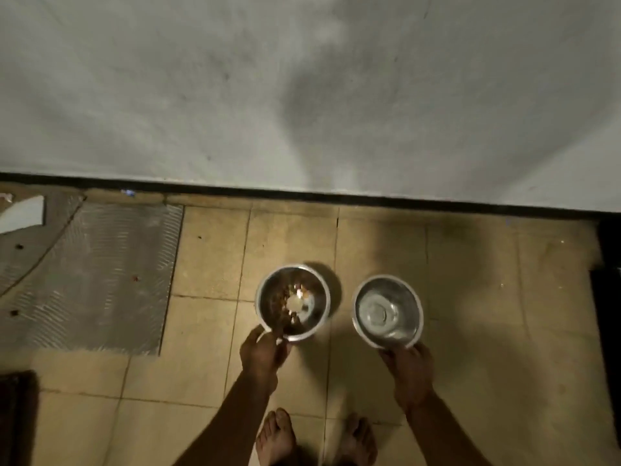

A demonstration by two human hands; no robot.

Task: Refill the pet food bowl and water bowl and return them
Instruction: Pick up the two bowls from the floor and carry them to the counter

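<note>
Far left: ribbed grey mat (97, 277) on the tiled floor (470, 280), a few dark specks on and near it, possibly stray kibble.

Left hand (263, 353): fingers curl at the near rim of the food bowl (293, 301), which holds brown kibble. Whether the bowl is already on the floor or just above it cannot be told; its shadow falls to the right.

Right hand (408, 363): grips the near rim of the water bowl (387, 311), holding clear water, apart from the food bowl.

Risks, as judged: one-sided rim grips let either bowl tip. A tilt of the water bowl spills onto tiles beside bare feet (275, 435), a slip hazard. A tilt of the food bowl scatters kibble. Dim light makes the floor contact hard to judge.
</note>
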